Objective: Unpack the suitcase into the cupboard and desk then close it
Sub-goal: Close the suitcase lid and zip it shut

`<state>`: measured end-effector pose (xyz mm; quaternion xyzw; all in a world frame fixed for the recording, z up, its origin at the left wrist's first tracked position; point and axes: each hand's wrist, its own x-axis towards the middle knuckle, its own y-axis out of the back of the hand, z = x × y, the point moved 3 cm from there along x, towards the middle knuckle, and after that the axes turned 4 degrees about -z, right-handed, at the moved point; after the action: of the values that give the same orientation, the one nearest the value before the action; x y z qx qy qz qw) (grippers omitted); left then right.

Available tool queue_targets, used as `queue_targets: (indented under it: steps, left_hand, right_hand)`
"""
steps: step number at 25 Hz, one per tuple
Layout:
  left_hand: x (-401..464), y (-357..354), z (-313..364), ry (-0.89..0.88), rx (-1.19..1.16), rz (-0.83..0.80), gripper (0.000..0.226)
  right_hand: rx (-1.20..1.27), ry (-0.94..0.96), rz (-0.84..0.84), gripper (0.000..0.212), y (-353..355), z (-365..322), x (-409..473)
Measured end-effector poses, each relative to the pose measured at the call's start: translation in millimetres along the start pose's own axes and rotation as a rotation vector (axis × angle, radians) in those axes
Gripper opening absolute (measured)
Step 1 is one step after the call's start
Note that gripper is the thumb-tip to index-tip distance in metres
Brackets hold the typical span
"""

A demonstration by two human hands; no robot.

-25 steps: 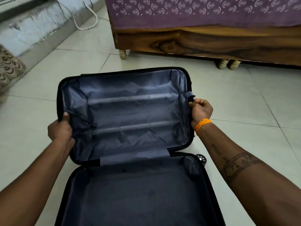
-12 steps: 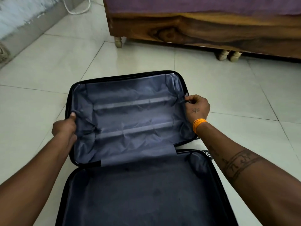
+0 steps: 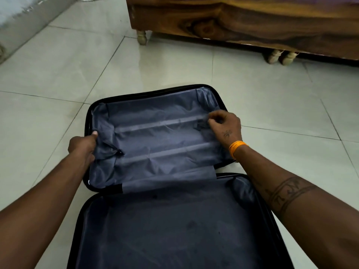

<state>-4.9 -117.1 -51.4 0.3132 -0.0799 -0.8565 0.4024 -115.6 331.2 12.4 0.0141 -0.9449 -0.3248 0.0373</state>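
Home bedroom, wooden bed frame (image 3: pixel 242 22), tiled floor (image 3: pixel 58 78)

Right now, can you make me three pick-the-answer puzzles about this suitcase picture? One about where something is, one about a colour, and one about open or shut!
1. Where does the left hand hold the suitcase?
A. the left rim of the far half
B. a wheel
C. the near half's bottom edge

2. What colour is the wristband on the right arm?
A. green
B. orange
C. white

3. How is the suitcase?
A. zipped shut
B. standing upright
C. lying open on the floor

Answers:
1 A: the fingers curl over the far half's left rim.
2 B: the band by the right hand is bright orange.
3 C: both halves lie spread, showing grey lining and nothing packed inside; the right hand pinches a small dark strap.
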Motion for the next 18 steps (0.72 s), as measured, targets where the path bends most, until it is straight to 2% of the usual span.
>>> queue_targets:
  steps: [2,4,6,8,13,16,18]
  left_hand:
    - [-2.5,-2.1,0.9,-0.035,0.066,0.003,0.05]
    - [-2.0,-1.4,0.9,-0.059,0.054,-0.022,0.038]
    - [-2.3,1.1,-0.9,-0.07,-0.006,-0.051,0.032]
    - [-3.2,4.0,0.3,-0.085,-0.03,-0.04,0.021]
    - [-19.8,3.3,31.4,-0.139,-0.2,-0.086,0.005]
    - [-39.7,9.8,67.3,-0.166,-0.5,-0.096,0.016]
    - [-49.3,18.0,90.0,-0.14,-0.704,-0.141,0.031]
  right_hand:
    - [-0.156,-0.031,0.126,0.029,13.6,6.3,9.1]
    - [-0.262,-0.203,0.015,0.045,18.8,19.3,17.0]
    - [-0.241,-0.36,-0.141,0.048,16.7,28.0,18.8]
    - [-0.17,-0.393,-0.209,0.044,18.2,30.5,19.8]
    - [0.166,-0.413,-0.228,0.063,34.5,33.1,18.4]
    - [0.362,-0.382,-0.168,0.053,49.6,2.9,21.9]
    - [0.474,-0.419,-0.18,0.061,65.6,-20.4,22.7]
